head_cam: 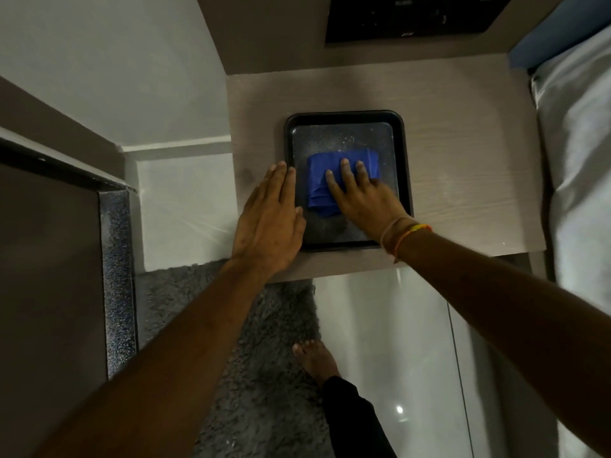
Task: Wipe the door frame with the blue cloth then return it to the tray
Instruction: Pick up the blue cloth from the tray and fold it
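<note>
Head view, looking straight down on a light wood-grain table (463,153).

Right hand (363,200): reached in from the lower right, palm down, fingers (345,170) spread and extended, lying flat on the blue cloth (322,193). Hand was open; no curl around the cloth visible, so pressing rather than pinching. Thumb side partly hidden, contact there could not be told. Orange and pale thread bands (401,238) sat on the wrist.

Left hand (269,219): came in from the lower left, palm down, fingers straight and held together, pointing away from the body. Open, gripping nothing. It lay across the left rim of the black tray (401,153), fingertips near the rim's upper left stretch.

Blue cloth: folded into a rough rectangle, lying inside the tray, right of its centre line toward the middle. Long axis ran roughly near-to-far, slightly tilted; layered folded edges showed along its left and near sides.

Tray: rectangular, long axis near-to-far, speckled floor, resting on the table.

Surroundings: dark door (49,276) with a glittery edge strip at left, grey shag rug (258,358) below, one bare foot (314,358) on the rug's edge, pale bedding (582,160) at right.
</note>
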The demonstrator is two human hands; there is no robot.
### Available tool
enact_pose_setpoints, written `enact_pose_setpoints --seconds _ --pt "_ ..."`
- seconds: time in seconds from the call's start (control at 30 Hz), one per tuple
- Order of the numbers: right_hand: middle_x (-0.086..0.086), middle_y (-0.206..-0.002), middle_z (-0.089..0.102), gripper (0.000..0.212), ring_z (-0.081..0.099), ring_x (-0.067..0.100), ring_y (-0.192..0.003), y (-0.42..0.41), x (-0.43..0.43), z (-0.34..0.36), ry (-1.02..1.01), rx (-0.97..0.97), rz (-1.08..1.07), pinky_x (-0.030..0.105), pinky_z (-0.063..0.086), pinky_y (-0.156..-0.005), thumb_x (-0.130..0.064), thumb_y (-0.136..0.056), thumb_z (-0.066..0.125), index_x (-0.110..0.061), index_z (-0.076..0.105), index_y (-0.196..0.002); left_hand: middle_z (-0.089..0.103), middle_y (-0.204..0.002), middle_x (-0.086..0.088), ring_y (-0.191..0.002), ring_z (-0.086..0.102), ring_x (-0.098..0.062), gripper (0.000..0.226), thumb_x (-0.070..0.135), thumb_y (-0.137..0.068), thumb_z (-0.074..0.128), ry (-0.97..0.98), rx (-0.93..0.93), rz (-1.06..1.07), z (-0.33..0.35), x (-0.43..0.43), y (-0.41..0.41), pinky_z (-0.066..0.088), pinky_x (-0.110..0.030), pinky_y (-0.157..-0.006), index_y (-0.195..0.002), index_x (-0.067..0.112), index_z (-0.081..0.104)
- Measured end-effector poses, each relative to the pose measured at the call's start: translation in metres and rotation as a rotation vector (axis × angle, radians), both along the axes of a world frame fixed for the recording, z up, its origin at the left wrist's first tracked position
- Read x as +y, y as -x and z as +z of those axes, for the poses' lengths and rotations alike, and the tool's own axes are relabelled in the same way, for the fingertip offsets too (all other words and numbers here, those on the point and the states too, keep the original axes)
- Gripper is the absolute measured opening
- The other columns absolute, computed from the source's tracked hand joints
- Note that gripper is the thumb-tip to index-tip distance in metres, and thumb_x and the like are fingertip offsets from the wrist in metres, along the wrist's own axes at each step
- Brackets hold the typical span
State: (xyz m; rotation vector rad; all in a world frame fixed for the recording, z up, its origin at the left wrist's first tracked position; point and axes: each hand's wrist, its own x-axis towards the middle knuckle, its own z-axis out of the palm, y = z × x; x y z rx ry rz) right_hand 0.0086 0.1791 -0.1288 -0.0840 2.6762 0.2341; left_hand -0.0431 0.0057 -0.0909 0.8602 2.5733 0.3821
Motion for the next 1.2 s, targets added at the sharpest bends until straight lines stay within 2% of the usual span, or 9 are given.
enact_pose_setpoints --seconds 0.27,0.47,0.57,0.63,0.73,0.83,0.97,1.1,1.2 --pt "0.027 -0.14 0.04 0.056 0.046 0.044 -0.122 0.015 -0.006 0.016 0.152 0.114 -0.162 0.054 0.043 -0.099 -0.012 -0.092 0.053 -0.003 0.025 -0.14 0.013 -0.158 -0.01 -0.145 0.014 -0.022 0.057 0.022 -0.097 0.034 -0.097 0.011 0.097 0.016 -0.021 0.009 0.012 -0.029 -0.115 -0.147 0.008 0.01" --pt "0.02 -0.104 0.063 0.029 0.062 0.032 -0.096 0.012 -0.028 0.071 1.094 0.35 -0.942 0.035 0.054 -0.079 -0.006 -0.089 0.058 0.006 0.052 -0.115 0.017 -0.157 -0.01 -0.145 0.015 -0.019 0.054 0.018 -0.097 0.035 -0.217 0.021 0.172 0.048 -0.041 0.009 0.01 -0.026 -0.116 -0.147 0.009 0.015" --pt "0.006 -0.093 0.066 0.018 0.068 0.011 -0.081 0.006 -0.059 0.121 1.69 0.279 -1.073 0.018 0.055 -0.065 -0.005 -0.091 0.053 0.002 0.057 -0.107 0.022 -0.156 -0.009 -0.144 0.018 -0.017 0.054 0.015 -0.096 0.037 -0.336 0.087 0.2 0.093 -0.059 0.012 0.017 -0.03 -0.118 -0.146 0.008 0.02" --pt "0.001 -0.091 0.074 0.02 0.071 0.01 -0.083 0.003 -0.084 0.156 2.072 0.169 -1.116 0.023 0.057 -0.068 -0.013 -0.084 0.056 -0.009 0.062 -0.103 0.025 -0.155 -0.007 -0.144 0.019 -0.015 0.052 0.016 -0.095 0.033 -0.404 0.149 0.219 0.129 -0.076 0.014 0.02 -0.031 -0.117 -0.146 0.009 0.023" --pt "0.003 -0.101 0.075 0.037 0.07 0.018 -0.094 0.004 -0.123 0.218 2.453 -0.034 -1.039 0.031 0.058 -0.073 -0.031 -0.07 0.078 -0.018 0.07 -0.104 0.029 -0.153 -0.005 -0.142 0.02 -0.012 0.053 0.008 -0.092 0.031 -0.457 0.321 0.256 0.194 -0.116 0.014 0.019 -0.026 -0.117 -0.144 0.008 0.026" --pt "0.007 -0.115 0.07 0.061 0.067 0.023 -0.105 0.005 -0.164 0.274 2.442 -0.085 -0.948 0.034 0.058 -0.078 -0.033 -0.069 0.081 -0.016 0.06 -0.123 0.03 -0.15 0.002 -0.141 0.024 -0.008 0.057 0.0 -0.087 0.033 -0.524 0.471 0.361 0.271 -0.166 0.0 0.019 -0.021 -0.116 -0.143 0.009 0.03" --pt "0.005 -0.11 0.071 0.04 0.068 0.025 -0.098 -0.003 -0.232 0.359 2.346 0.003 -0.791 0.051 0.053 -0.087 -0.012 -0.078 0.07 -0.016 0.062 -0.116 0.038 -0.149 -0.01 -0.14 0.03 -0.013 0.052 -0.006 -0.087 0.033 -0.58 0.668 0.423 0.375 -0.231 -0.048 0.023 -0.026 -0.116 -0.139 0.001 0.036" --pt "0.008 -0.115 0.07 0.036 0.066 0.024 -0.107 -0.047 -0.327 0.46 2.465 -0.139 -0.515 0.038 0.057 -0.084 -0.006 -0.084 0.061 -0.015 0.06 -0.119 0.037 -0.147 -0.014 -0.14 0.031 -0.021 0.048 -0.002 -0.089 0.032 -0.528 0.851 0.471 0.474 -0.29 -0.139 0.03 -0.046 -0.113 -0.136 -0.003 0.038" --pt "0.0 -0.1 0.075 0.029 0.07 0.018 -0.095 -0.095 -0.406 0.539 2.49 -0.166 -0.162 0.03 0.058 -0.077 0.001 -0.089 0.054 -0.019 0.069 -0.103 0.036 -0.144 -0.012 -0.14 0.032 -0.024 0.046 0.004 -0.09 0.032 -0.415 1.102 0.404 0.544 -0.338 -0.216 0.031 -0.046 -0.113 -0.136 0.0 0.037"
